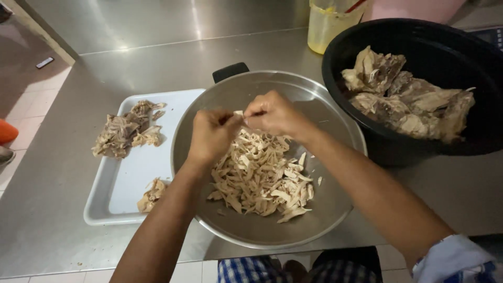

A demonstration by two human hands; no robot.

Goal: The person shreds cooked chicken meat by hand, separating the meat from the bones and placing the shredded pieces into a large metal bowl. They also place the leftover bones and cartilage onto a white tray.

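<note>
Left hand (211, 137) and right hand (273, 114), fingertips pinched shut on one small pale strip of cooked meat (238, 113) held between them above a round steel pan (335, 209) with a black handle. Beneath lies a heap of shredded pale meat (262, 178). At left, a white rectangular tray (131, 183) bears brownish scraps of skin and bone (123, 133). At right, a black round tub (414, 52) holds whole cooked pieces (408, 97). All rest on a stainless steel counter (47, 209); a yellowish plastic jug (327, 26) stands behind.
</note>
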